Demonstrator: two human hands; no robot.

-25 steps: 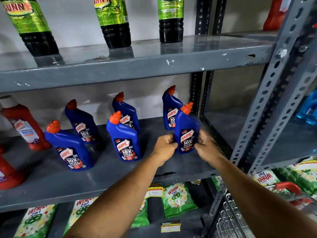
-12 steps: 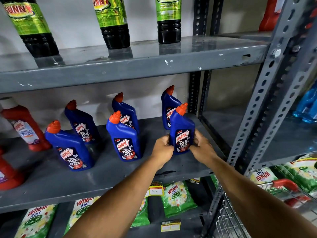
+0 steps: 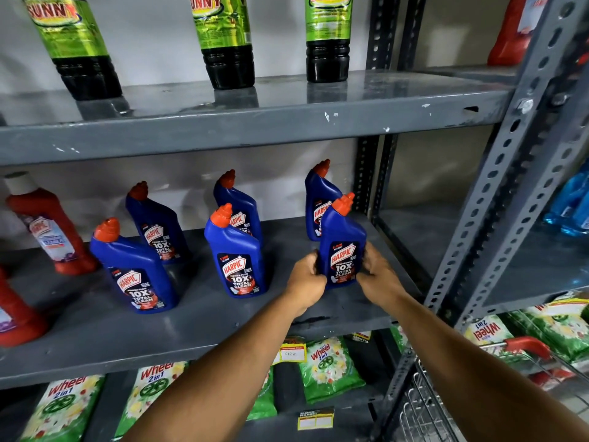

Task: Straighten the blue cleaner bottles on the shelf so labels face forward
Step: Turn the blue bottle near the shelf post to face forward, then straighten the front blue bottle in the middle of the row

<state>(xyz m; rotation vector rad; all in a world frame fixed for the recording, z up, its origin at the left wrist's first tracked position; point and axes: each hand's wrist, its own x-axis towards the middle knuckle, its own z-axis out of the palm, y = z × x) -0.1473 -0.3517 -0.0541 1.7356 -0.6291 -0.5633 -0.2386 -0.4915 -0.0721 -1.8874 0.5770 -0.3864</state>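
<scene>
Both grips clasped on rightmost front blue bottle [image 3: 342, 247]: left hand [image 3: 306, 283], right hand [image 3: 377, 277]; upright on shelf [image 3: 191, 327], label forward.

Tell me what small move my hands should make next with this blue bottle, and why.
Probably let go and reach for the back-right bottle. Both the left hand and the right hand clasp the front-right bottle, which stands upright with its label facing forward, while the one behind it is turned aside and half hidden.
</scene>
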